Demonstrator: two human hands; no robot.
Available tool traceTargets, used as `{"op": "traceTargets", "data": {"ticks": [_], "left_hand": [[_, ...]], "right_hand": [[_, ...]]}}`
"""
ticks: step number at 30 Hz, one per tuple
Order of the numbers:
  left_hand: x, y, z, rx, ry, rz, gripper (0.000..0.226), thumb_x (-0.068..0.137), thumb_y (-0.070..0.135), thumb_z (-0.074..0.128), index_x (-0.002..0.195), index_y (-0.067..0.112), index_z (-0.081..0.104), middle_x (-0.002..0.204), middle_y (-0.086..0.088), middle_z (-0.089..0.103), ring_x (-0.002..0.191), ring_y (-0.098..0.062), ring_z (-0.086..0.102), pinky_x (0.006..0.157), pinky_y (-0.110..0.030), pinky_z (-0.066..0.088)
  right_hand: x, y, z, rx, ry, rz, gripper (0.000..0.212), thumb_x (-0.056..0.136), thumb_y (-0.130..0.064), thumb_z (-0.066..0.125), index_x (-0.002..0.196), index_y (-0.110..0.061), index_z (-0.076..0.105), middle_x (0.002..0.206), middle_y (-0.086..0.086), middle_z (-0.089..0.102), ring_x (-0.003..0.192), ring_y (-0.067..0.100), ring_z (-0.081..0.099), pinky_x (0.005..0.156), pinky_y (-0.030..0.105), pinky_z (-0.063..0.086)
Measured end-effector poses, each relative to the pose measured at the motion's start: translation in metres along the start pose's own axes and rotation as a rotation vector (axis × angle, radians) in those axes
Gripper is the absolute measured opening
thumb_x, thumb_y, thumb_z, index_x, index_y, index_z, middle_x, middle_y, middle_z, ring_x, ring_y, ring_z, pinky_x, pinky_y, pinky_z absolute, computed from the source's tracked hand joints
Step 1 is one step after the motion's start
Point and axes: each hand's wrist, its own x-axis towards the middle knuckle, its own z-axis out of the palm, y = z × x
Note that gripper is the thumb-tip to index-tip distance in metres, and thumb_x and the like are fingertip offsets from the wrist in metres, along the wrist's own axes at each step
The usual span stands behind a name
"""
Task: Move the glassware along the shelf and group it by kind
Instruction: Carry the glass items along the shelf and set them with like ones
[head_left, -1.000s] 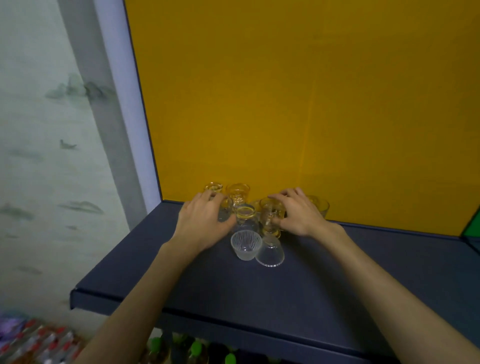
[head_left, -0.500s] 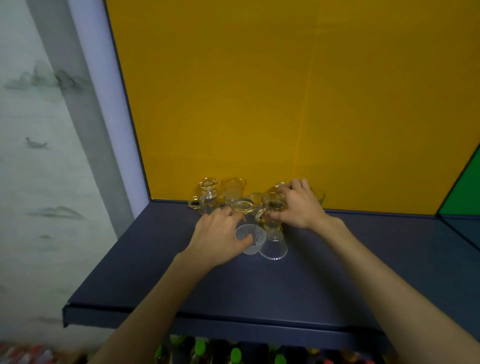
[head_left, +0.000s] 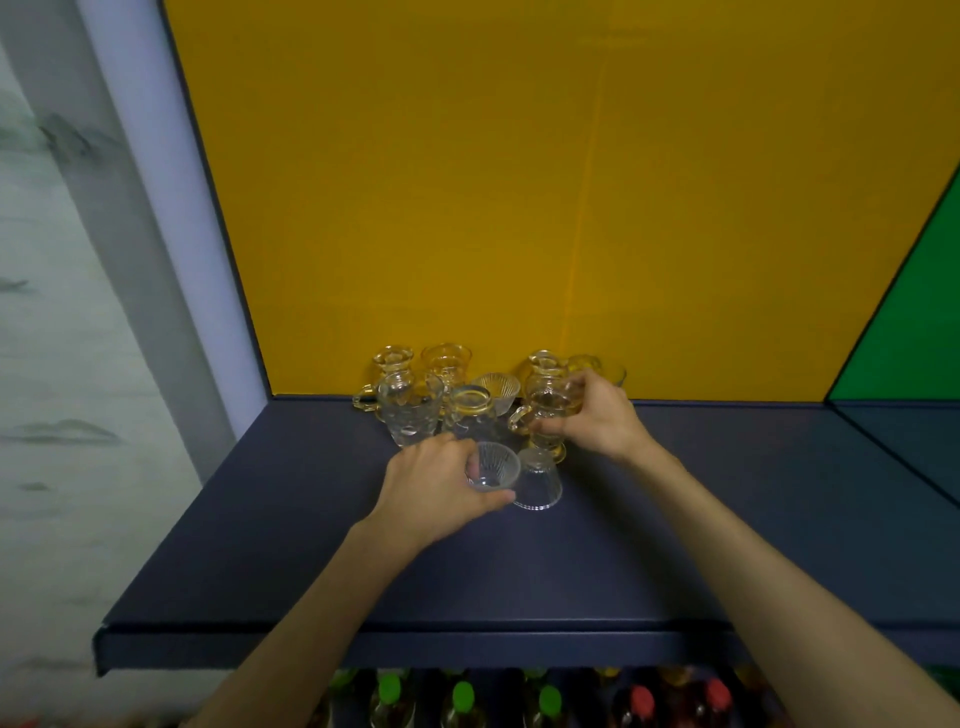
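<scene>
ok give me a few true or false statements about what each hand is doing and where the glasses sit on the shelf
1. The left hand holds a small ribbed clear glass cup. True.
2. The right hand rests flat on the dark blue shelf, holding nothing. False: it grips a footed clear glass mug with a handle.
3. The glassware is clustered near the yellow back panel. True.
4. A clear glass tumbler stands upside down beside the ribbed cup. True.
5. The shelf below holds plates. False: capped bottles show there.
</scene>
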Motion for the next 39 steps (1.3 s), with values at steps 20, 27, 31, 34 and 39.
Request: {"op": "traceTargets", "data": {"ticks": [20, 27, 31, 34, 39], "left_hand": [[0.009, 0.113, -0.007, -0.53, 0.363, 0.158, 0.039, 0.065, 0.05, 0.086, 0.069, 0.023, 0.058, 0.085, 0.007, 0.061, 0.081, -0.014, 0.059, 0.067, -0.034, 0.047], [-0.011, 0.251, 0.032, -0.663, 0.239, 0.186, 0.045, 0.062, 0.057, 0.084, 0.067, 0.023, 0.055, 0.078, 0.01, 0.066, 0.076, -0.01, 0.063, 0.066, -0.038, 0.052], [-0.028, 0.332, 0.052, -0.693, 0.189, 0.228, 0.045, 0.061, 0.054, 0.087, 0.067, 0.024, 0.054, 0.083, 0.009, 0.067, 0.081, -0.01, 0.064, 0.066, -0.035, 0.053], [-0.042, 0.388, 0.066, -0.7, 0.181, 0.269, 0.044, 0.062, 0.05, 0.088, 0.067, 0.023, 0.054, 0.082, 0.008, 0.067, 0.079, -0.01, 0.064, 0.063, -0.029, 0.05], [-0.053, 0.466, 0.092, -0.701, 0.18, 0.285, 0.045, 0.06, 0.049, 0.089, 0.066, 0.025, 0.052, 0.083, 0.009, 0.064, 0.083, -0.014, 0.063, 0.068, -0.035, 0.051]], "right_hand": [[-0.09, 0.085, -0.117, 0.264, 0.335, 0.073, 0.071, 0.047, -0.05, 0.082, 0.108, -0.026, 0.053, 0.104, -0.006, 0.062, 0.093, 0.017, 0.06, 0.077, 0.036, 0.052], [-0.167, 0.176, -0.208, 0.254, 0.399, 0.105, 0.061, 0.062, -0.032, 0.087, 0.114, -0.025, 0.056, 0.108, -0.006, 0.061, 0.097, 0.014, 0.059, 0.082, 0.03, 0.048], [-0.211, 0.23, -0.261, 0.253, 0.431, 0.133, 0.061, 0.063, -0.032, 0.09, 0.115, -0.027, 0.057, 0.105, -0.01, 0.062, 0.096, 0.009, 0.06, 0.079, 0.025, 0.046], [-0.242, 0.271, -0.297, 0.262, 0.48, 0.158, 0.065, 0.059, -0.04, 0.093, 0.113, -0.027, 0.059, 0.101, -0.013, 0.063, 0.093, 0.002, 0.06, 0.078, 0.023, 0.047], [-0.279, 0.336, -0.343, 0.249, 0.521, 0.2, 0.069, 0.053, -0.048, 0.094, 0.11, -0.029, 0.061, 0.1, -0.012, 0.065, 0.093, 0.007, 0.062, 0.083, 0.033, 0.053]]}}
